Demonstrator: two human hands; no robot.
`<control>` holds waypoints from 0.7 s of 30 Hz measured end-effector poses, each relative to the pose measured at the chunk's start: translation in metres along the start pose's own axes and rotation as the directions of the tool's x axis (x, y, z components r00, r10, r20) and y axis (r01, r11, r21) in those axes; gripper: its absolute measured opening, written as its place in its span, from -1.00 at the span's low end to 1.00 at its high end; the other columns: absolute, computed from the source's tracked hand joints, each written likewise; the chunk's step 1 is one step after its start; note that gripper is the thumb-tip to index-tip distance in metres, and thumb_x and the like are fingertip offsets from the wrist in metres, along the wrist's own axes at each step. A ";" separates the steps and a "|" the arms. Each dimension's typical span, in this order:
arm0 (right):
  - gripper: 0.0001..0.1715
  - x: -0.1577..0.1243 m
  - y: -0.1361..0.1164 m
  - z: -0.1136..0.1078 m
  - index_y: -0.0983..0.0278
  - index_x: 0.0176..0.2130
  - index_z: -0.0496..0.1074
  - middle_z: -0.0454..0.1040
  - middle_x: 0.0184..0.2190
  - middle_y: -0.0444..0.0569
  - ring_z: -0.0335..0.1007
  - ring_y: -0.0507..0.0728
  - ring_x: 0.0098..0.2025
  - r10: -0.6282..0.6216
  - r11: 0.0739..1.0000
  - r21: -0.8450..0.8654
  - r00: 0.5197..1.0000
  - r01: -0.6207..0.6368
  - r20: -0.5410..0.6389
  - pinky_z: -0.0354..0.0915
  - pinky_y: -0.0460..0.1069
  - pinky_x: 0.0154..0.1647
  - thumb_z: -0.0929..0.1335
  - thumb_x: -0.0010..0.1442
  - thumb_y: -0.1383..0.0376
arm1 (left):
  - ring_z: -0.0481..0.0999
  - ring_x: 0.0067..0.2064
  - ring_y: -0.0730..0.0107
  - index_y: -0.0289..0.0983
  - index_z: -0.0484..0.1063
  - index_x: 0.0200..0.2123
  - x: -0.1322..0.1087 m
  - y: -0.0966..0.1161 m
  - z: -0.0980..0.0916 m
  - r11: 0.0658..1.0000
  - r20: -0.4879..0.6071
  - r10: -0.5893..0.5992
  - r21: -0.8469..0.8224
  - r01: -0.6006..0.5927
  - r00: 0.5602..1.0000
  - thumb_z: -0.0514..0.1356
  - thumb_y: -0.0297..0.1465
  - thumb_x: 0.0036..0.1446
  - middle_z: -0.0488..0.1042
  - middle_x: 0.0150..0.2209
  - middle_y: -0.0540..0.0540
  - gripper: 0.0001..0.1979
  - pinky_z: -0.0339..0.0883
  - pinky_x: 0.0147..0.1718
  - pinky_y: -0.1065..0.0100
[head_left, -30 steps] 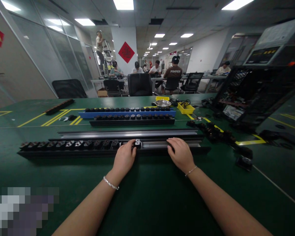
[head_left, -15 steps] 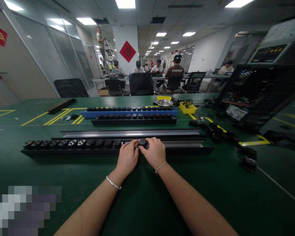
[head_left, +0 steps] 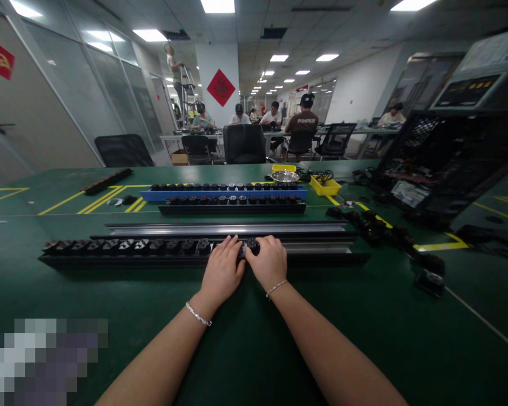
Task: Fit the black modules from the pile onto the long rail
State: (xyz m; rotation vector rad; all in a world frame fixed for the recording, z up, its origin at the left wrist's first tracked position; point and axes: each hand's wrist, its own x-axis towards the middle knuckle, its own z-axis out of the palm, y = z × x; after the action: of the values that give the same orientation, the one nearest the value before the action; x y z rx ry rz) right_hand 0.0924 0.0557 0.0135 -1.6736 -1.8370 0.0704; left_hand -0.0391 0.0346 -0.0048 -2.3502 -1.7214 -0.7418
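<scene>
A long black power strip housing (head_left: 322,258) lies across the green table in front of me, with a row of several black socket modules (head_left: 122,245) seated in its left half. My left hand (head_left: 223,269) rests on the housing with fingers laid over it, just right of the last seated module. My right hand (head_left: 267,262) is beside it, fingers curled on a small black socket module (head_left: 251,245) at the channel. A grey metal rail (head_left: 224,228) lies just behind the housing.
Further back lie a blue strip (head_left: 224,194) and a black strip (head_left: 232,207), both filled with sockets. A pile of loose black modules (head_left: 376,228) sits to the right, near a yellow tray (head_left: 323,186) and a metal bowl (head_left: 284,176). People sit at distant desks.
My right hand moved left along the housing from its right part and joined my left hand at the middle, now pressing a socket module there. The left hand shifted slightly right.
</scene>
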 end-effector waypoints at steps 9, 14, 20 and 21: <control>-0.71 0.000 0.006 -0.003 0.25 -0.23 0.46 0.42 -0.26 0.05 0.25 0.17 -0.16 0.019 0.999 -0.025 1.000 -0.020 -0.007 0.12 0.04 -0.15 0.27 0.11 0.17 | 0.11 0.25 0.15 -0.28 0.28 0.09 0.000 0.001 0.000 0.999 0.020 0.012 0.044 -0.013 1.000 0.02 -0.35 0.16 0.23 0.20 -0.19 -0.58 0.07 0.16 0.03; -0.72 0.000 0.008 -0.004 0.25 -0.24 0.45 0.41 -0.28 0.03 0.25 0.16 -0.17 0.021 0.999 -0.035 1.000 -0.021 -0.016 0.12 0.03 -0.17 0.26 0.12 0.17 | 0.12 0.25 0.15 -0.30 0.27 0.10 0.000 0.002 -0.001 0.999 0.019 0.021 0.043 -0.022 1.000 0.02 -0.35 0.16 0.24 0.19 -0.19 -0.57 0.07 0.17 0.06; -0.71 -0.001 0.013 -0.006 0.25 -0.26 0.45 0.41 -0.28 0.04 0.25 0.17 -0.18 0.022 0.998 -0.055 0.999 -0.023 -0.028 0.11 0.03 -0.18 0.25 0.13 0.15 | 0.14 0.24 0.15 -0.29 0.25 0.12 0.000 0.002 -0.001 0.999 0.023 0.026 0.042 -0.027 0.999 0.04 -0.37 0.15 0.24 0.19 -0.21 -0.55 0.06 0.16 0.04; -0.71 -0.001 0.014 -0.007 0.25 -0.25 0.45 0.41 -0.28 0.04 0.25 0.17 -0.18 0.021 0.998 -0.056 0.999 -0.023 -0.028 0.11 0.03 -0.18 0.26 0.13 0.15 | 0.14 0.24 0.15 -0.30 0.25 0.12 0.000 0.002 -0.001 0.999 0.022 0.028 0.042 -0.028 0.999 0.03 -0.36 0.15 0.24 0.19 -0.21 -0.55 0.06 0.16 0.04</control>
State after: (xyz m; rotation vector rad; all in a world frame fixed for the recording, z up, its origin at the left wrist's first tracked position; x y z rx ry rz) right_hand 0.1080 0.0551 0.0124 -1.7254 -1.8155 0.0048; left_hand -0.0373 0.0328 -0.0034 -2.3575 -1.6918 -0.6708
